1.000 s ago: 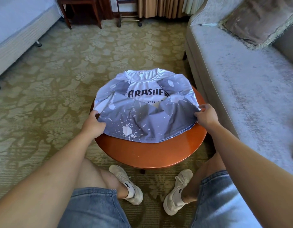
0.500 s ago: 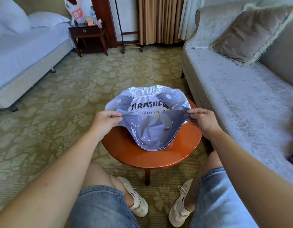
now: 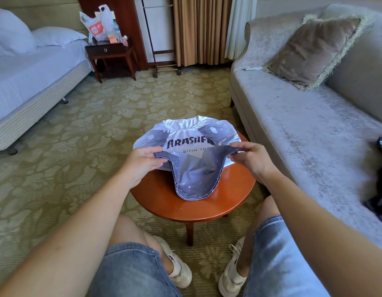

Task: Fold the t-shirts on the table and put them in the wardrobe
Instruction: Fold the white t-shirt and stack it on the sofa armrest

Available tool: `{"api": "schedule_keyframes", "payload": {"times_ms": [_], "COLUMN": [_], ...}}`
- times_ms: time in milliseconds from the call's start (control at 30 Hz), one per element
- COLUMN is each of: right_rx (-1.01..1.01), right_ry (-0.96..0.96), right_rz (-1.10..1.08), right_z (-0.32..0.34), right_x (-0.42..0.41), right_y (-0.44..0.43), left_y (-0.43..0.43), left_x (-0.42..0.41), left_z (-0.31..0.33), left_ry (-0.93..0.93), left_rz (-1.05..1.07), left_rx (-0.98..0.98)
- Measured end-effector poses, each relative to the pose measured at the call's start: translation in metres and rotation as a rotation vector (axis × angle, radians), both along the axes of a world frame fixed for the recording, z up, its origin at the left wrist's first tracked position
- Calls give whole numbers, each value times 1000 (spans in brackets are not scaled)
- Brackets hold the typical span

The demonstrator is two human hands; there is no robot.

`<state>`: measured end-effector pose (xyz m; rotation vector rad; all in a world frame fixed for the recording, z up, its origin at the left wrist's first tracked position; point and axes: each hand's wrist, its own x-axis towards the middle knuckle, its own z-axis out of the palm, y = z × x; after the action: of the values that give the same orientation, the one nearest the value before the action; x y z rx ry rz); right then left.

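A grey-and-white splatter-print t-shirt (image 3: 194, 181) with black lettering lies on a small round wooden table (image 3: 192, 206), collar at the far side. My left hand (image 3: 143, 161) pinches the left corner of its lower hem. My right hand (image 3: 250, 157) pinches the right corner. Both corners are raised above the table over the lettering, and the hem between them sags down in a loop onto the tabletop. No wardrobe is in sight.
A grey sofa (image 3: 303, 129) with a brown cushion (image 3: 312, 50) runs along the right; dark items (image 3: 378, 202) lie on its seat. A bed (image 3: 29, 82) stands at left, a nightstand (image 3: 108, 54) with bags behind it. Patterned carpet (image 3: 89, 129) surrounds the table.
Both hands have lifted the shirt's lower hem off the table and carried it up and away from me, toward the collar. The view has tilted up, showing more of the room.
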<state>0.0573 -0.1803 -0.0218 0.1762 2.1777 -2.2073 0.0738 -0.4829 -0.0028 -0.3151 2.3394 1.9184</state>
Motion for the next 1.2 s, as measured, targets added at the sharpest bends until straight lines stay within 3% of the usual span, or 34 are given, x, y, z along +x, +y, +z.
{"api": "schedule_keyframes", "payload": {"times_ms": [533,633,767,867,1200], "right_rx": [304,316,332,359,417], "right_ry": [105,127,122,135,182], "right_rz": [-8,20,11,-36,-87], "right_z": [-10,-9,-12,-7,24], "right_x": [-1,1,1,1,12], "right_y": [-16,-18,-21,-22,-18], "left_y": [-7,-8,-10,-13,-33], "left_x": [0,0,3,5,18], "left_z": [-5,-7,-6,-4,3], "left_ry": [48,81,263,336,329], "left_rz": [-5,29,106,96,139], "left_rx": [-71,-195,-522,-512,-382]}}
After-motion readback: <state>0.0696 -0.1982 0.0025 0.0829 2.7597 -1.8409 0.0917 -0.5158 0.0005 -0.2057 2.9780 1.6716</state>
